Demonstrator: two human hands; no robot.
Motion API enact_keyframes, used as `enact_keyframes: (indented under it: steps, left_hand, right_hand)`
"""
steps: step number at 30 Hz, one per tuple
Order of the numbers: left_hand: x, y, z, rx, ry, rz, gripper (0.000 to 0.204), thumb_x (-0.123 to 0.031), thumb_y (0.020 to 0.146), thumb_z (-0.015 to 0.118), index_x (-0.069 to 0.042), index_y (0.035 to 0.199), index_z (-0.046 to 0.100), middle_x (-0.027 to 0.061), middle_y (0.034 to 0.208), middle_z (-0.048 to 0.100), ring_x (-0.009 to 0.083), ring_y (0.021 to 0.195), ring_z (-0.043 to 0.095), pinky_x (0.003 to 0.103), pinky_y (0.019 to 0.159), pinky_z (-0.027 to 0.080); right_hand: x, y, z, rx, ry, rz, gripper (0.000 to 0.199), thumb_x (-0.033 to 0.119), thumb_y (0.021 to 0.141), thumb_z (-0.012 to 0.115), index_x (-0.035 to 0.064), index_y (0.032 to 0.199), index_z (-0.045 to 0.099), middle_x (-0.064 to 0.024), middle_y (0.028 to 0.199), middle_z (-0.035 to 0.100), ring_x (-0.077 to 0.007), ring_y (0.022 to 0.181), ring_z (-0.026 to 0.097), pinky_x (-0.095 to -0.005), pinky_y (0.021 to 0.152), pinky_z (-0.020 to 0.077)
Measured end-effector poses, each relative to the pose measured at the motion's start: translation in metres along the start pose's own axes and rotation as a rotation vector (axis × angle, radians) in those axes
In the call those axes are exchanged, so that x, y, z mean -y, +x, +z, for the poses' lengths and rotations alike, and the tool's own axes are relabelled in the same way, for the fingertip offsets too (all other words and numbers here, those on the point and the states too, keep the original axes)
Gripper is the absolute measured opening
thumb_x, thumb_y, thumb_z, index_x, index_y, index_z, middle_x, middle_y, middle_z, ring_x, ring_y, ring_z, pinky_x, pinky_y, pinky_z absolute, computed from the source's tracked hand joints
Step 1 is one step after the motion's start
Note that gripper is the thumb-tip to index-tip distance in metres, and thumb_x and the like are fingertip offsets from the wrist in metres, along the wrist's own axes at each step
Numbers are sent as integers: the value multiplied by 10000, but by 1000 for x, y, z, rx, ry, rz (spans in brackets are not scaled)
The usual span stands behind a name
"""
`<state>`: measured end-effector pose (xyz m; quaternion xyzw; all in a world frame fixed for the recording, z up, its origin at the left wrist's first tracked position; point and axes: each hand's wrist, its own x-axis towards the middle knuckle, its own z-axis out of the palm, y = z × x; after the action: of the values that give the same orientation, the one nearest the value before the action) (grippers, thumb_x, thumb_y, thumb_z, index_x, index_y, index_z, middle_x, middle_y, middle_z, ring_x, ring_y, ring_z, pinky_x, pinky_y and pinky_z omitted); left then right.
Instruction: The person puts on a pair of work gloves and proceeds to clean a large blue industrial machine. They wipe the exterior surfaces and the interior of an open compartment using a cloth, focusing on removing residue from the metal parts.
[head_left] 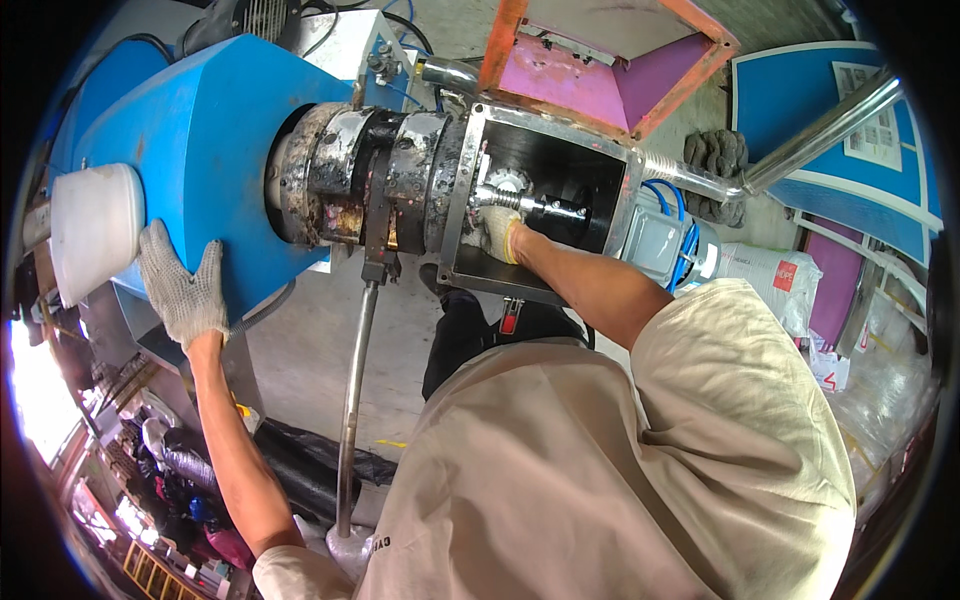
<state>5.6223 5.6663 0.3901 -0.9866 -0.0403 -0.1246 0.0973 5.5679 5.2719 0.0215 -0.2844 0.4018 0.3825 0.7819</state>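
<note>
Now our splayed left hand is touching one blue housing; our right hand, grip unclear, inside one dark-walled box.

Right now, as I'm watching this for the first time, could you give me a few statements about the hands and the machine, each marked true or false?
1. The left hand touches the blue housing. True.
2. The right hand is outside the open metal box. False: it reaches inside the box.
3. Both hands wear pale knit gloves. True.
4. The left hand grips the long metal rod. False: neither hand holds the rod.
5. A gray unit with blue tubes is to the right of the box. True.
</note>
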Motion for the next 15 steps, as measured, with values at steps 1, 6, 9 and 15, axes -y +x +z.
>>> enact_keyframes:
  steps: [1,6,9,15]
  left_hand:
    - [-1,0,-1,2,0,-3,844,-408,927,734,-46,1595,369,225,1627,380,385,1523,332,468,1261,246]
    - [-2,-3,-2,-9,-7,-2,849,-415,921,736,-52,1596,371,221,1625,386,385,1519,340,467,1257,253]
    - [0,-2,-1,-21,-20,12,847,-419,918,739,-52,1591,381,219,1621,393,385,1515,348,463,1254,260]
    - [-1,-1,0,-7,-3,-26,855,-430,890,764,-44,1569,415,227,1597,423,398,1503,360,480,1243,279]
  right_hand:
    - [-1,-2,0,19,-1,6,185,130,977,534,54,1014,697,-119,994,709,-294,870,700,-417,823,601]
    - [2,-13,6,-12,-68,0,210,135,996,516,48,1054,698,-129,1016,719,-299,881,706,-424,837,600]
    - [-4,4,-2,-115,-160,6,220,141,1008,510,50,1066,702,-130,1034,725,-303,866,704,-430,807,594]
    - [6,6,-7,81,-1256,-169,179,191,996,623,54,1057,722,-103,1001,724,-281,818,697,-420,701,586]
